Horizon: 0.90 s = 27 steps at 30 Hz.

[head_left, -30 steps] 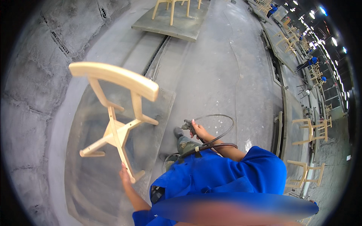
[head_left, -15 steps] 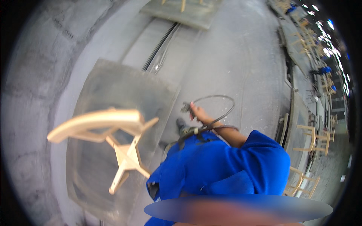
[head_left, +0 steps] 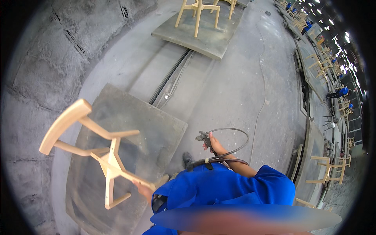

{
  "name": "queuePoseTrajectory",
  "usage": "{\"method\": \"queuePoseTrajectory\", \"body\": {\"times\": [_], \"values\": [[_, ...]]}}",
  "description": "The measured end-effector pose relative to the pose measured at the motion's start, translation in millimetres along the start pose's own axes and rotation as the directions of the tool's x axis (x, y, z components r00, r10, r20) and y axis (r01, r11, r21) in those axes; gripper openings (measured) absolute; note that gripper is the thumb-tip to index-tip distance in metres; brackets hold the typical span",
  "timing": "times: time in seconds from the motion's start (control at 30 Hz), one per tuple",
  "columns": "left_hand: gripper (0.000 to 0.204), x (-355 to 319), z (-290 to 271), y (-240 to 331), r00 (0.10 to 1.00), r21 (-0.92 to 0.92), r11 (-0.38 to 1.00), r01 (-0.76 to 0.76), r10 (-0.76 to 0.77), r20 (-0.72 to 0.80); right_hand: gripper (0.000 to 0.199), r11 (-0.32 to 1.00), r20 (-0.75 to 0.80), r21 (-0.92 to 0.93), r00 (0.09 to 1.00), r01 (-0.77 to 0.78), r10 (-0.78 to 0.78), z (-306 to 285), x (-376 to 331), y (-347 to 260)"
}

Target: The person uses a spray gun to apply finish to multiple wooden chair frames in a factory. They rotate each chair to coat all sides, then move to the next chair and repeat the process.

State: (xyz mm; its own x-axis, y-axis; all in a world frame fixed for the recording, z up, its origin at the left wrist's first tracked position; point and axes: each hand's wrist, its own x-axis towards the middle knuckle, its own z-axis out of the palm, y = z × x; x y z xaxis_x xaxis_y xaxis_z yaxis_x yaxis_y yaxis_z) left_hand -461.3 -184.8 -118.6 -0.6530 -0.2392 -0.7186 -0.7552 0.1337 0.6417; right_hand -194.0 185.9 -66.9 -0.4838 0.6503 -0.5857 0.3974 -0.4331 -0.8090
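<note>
My left hand (head_left: pixel 144 191) is closed around a leg of a pale wooden chair (head_left: pixel 112 166), close to my body. The chair lies tipped over a flat grey platform (head_left: pixel 145 113), its curved backrest toward the far left and its legs spread. Whether it rests on the platform or is held above it I cannot tell. In my right hand (head_left: pixel 215 144) is a spray gun (head_left: pixel 203 137), held out in front of me. A dark hose (head_left: pixel 244 137) loops from it back past my forearm.
Another platform (head_left: pixel 188 39) with wooden chairs (head_left: pixel 197 11) stands ahead. A rail track (head_left: pixel 172 76) runs in the floor between the platforms. A rough grey wall (head_left: pixel 43 66) rises on the left. More platforms, chairs (head_left: pixel 327 170) and workers (head_left: pixel 340 93) line the right.
The chair has turned and tilted, its backrest swinging out to the left. My left hand, out of sight before, now shows on a leg. The spray gun stays in my right hand.
</note>
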Motion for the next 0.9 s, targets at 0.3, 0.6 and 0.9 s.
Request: {"method": "queuePoseTrajectory", "body": {"times": [0.3, 0.6, 0.9], "values": [[0.053, 124, 142, 93, 0.927, -0.214, 0.963, -0.162, 0.223, 0.302, 0.088, 0.927, 0.186, 0.175, 0.913, 0.333, -0.363, 40, -47, -89], [0.042, 84, 8, -51, 0.529, 0.309, 0.676, -0.669, 0.141, 0.837, 0.068, 0.916, 0.158, 0.397, 0.978, 0.062, -0.135, 144, 7, -43], [0.06, 16, -32, -116, 0.326, 0.39, 0.7, -0.598, -0.231, 0.916, 0.06, 0.99, -0.067, 0.112, 0.993, -0.088, 0.096, 118, 97, 54]]}}
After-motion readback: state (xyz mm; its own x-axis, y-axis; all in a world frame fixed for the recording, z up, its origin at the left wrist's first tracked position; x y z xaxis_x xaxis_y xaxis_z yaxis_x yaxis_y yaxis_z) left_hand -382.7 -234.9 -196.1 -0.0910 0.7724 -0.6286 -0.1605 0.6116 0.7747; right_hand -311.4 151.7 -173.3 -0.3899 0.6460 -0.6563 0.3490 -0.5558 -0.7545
